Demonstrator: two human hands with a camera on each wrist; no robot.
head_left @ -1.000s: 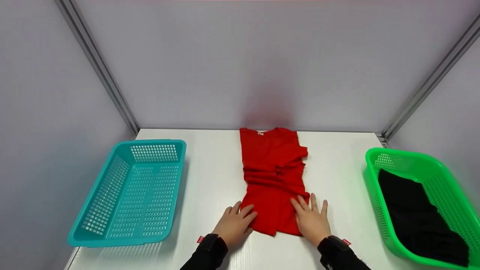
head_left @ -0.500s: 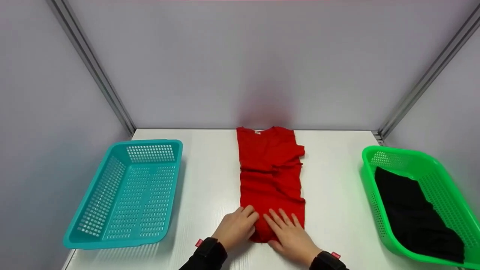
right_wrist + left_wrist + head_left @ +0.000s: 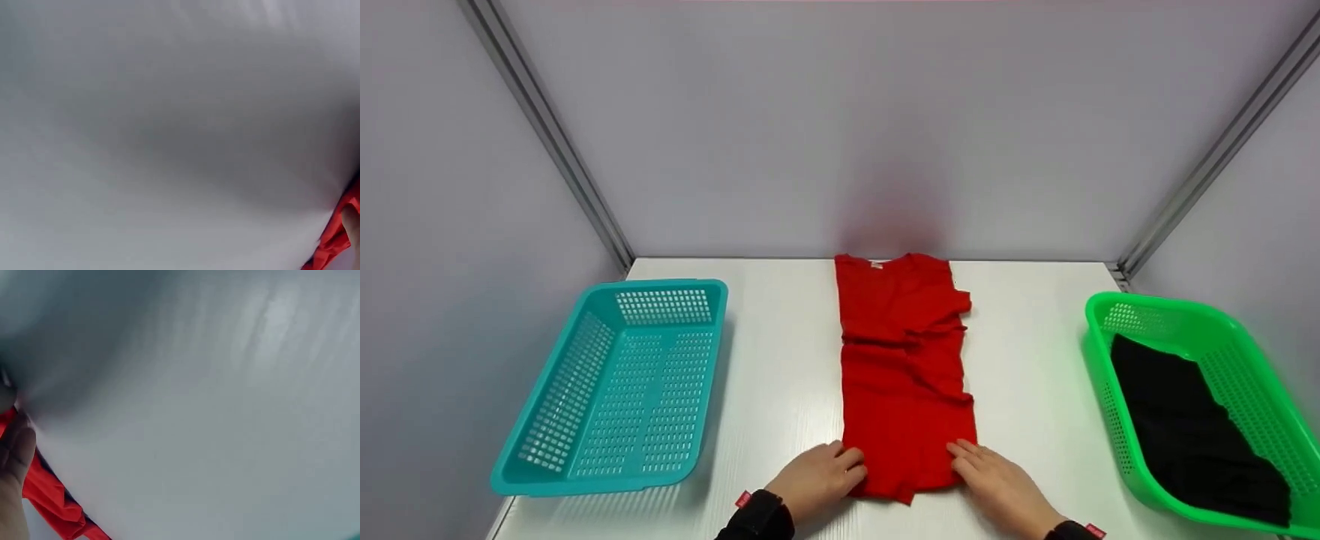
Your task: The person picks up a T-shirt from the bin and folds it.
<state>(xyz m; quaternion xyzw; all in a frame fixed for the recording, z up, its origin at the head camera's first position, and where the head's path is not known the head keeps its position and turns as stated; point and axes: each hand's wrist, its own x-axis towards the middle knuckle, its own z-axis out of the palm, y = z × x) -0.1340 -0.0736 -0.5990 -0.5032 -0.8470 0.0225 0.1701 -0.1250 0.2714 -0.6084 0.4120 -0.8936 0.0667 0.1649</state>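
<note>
A red T-shirt (image 3: 904, 375) lies lengthwise on the white table, its neckline and small label at the far end. Folds and wrinkles cross its middle, and a short sleeve sticks out on the right. My left hand (image 3: 821, 480) pinches the near left corner with bent fingers; in the left wrist view, the thumb and fingers (image 3: 19, 453) meet at the red cloth's edge. At the near right corner, my right hand (image 3: 1001, 484) grips the hem, its thumb hidden in the head view. The right wrist view catches only a fingertip against the cloth (image 3: 337, 233).
A teal perforated basket (image 3: 709, 390) stands at the left of the white table (image 3: 780, 360). On the right is a green basket (image 3: 1110, 397) with a folded black cloth (image 3: 1192, 435) inside. Pale panels (image 3: 885, 135) wall in the back and sides.
Both hands have moved nearer the table's front, and the right hand has come off the cloth's middle to its right corner. The shirt's lower part now lies longer and flatter.
</note>
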